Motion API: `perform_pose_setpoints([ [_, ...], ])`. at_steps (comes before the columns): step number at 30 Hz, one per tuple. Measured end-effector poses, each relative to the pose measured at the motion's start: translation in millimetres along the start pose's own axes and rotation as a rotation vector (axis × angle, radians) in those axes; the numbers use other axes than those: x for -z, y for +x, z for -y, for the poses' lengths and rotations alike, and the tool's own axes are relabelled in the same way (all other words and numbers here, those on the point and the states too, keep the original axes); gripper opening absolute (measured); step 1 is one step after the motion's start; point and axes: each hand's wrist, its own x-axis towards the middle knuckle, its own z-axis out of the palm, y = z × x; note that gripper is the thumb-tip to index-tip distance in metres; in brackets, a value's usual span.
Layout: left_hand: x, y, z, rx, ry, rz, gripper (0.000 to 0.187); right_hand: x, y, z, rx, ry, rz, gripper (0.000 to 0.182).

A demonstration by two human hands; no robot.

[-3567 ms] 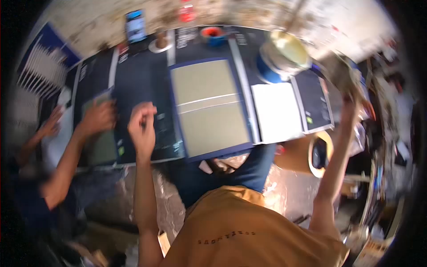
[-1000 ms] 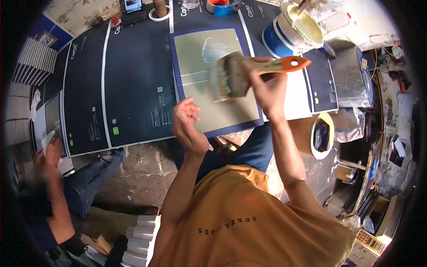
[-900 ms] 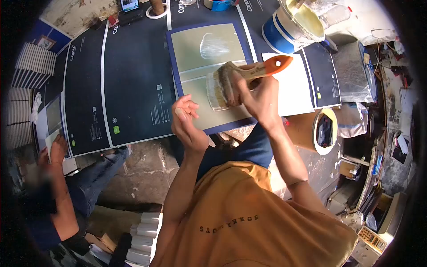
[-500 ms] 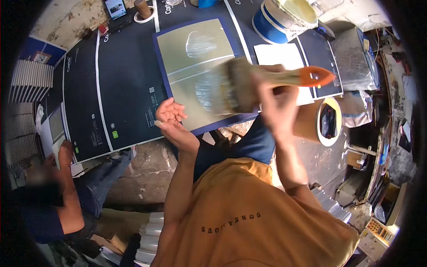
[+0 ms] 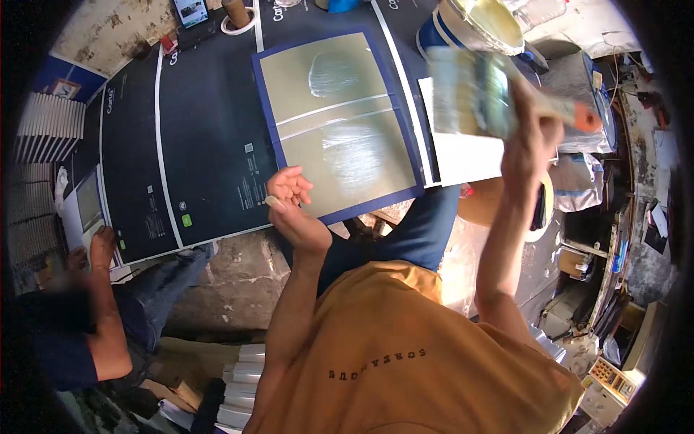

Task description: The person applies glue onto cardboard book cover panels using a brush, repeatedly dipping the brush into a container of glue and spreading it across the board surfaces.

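A wide paintbrush (image 5: 473,94) with a wooden, orange-tipped handle is in my right hand (image 5: 533,134); my fingers are closed round it. Motion blurs the brush, which is over the white sheet (image 5: 466,160), below the bucket (image 5: 434,32) of pale glue-like paste. My left hand (image 5: 295,206) is palm up, fingers apart and loosely bent, holding nothing. It hovers by the lower left edge of the blue-bordered cover (image 5: 300,155). Two beige boards with a narrow strip between them make up that cover. Wet white streaks (image 5: 354,155) shine on both boards.
Dark printed sheets (image 5: 210,130) cover the table. At the back are a phone (image 5: 191,12) and a tape roll (image 5: 238,22). A co-worker's hand (image 5: 103,246) is at the table's left end, near stacked boards (image 5: 50,116). A round drum (image 5: 491,206) stands beside my right leg.
My right hand has carried the brush off the lower board, to the right and up over the white sheet. The streaked area on that board is now uncovered. My left hand has barely shifted.
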Motion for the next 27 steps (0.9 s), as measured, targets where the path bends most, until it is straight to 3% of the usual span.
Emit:
perform_pose_setpoints([
  [3, 2, -2, -2, 0.048, 0.045, 0.038, 0.073, -79, 12, -32, 0.093, -0.073, 0.137, 0.031],
  [4, 2, -2, -2, 0.032, 0.082, 0.056, 0.073, -108, 21, -69, 0.239, -0.084, 0.175, 0.030],
  [6, -1, 0, -4, -0.001, 0.151, 0.085, 0.074, -149, 10, -48, 0.191, -0.163, 0.398, 0.035],
  [8, -1, 0, -11, 0.028, 0.211, 0.099, 0.077, -164, 22, -63, 0.312, -0.358, 0.596, 0.039],
  [10, 3, 1, -7, 0.032, 0.217, 0.117, 0.079, -163, 59, -98, 0.400, -0.527, 0.535, 0.041],
  [11, 1, 2, -10, 0.046, 0.196, 0.091, 0.081, -157, 71, -81, 0.346, -0.471, 0.557, 0.042],
  [12, 2, 2, -9, 0.047, 0.191, 0.086, 0.081, -156, 77, -51, 0.313, -0.381, 0.563, 0.025],
  [14, 4, 2, -7, 0.046, 0.181, 0.094, 0.081, -158, 85, -32, 0.259, -0.466, 0.521, 0.018],
  [16, 4, 1, -5, 0.038, 0.190, 0.105, 0.080, -171, 78, -41, 0.365, -0.022, 0.678, 0.017],
  [17, 5, 1, -5, 0.035, 0.199, 0.114, 0.080, -170, 69, -50, 0.158, -0.049, 0.870, 0.032],
  [20, 8, 4, -10, 0.036, 0.190, 0.150, 0.079, -203, 67, -63, 0.391, -0.360, 1.150, 0.025],
  [21, 8, 3, -6, 0.007, 0.185, 0.142, 0.079, -211, 85, -72, 0.422, -0.589, 1.116, 0.021],
  [22, 8, 2, -1, -0.021, 0.178, 0.133, 0.078, -224, 94, -71, 0.464, -0.348, 1.127, 0.022],
  [25, 9, 4, 0, -0.075, 0.167, 0.114, 0.064, -241, 109, -28, 0.342, -0.283, 1.051, 0.019],
  [27, 10, 6, -6, -0.075, 0.169, 0.116, 0.057, -242, 108, -28, 0.376, -0.266, 1.423, 0.019],
])
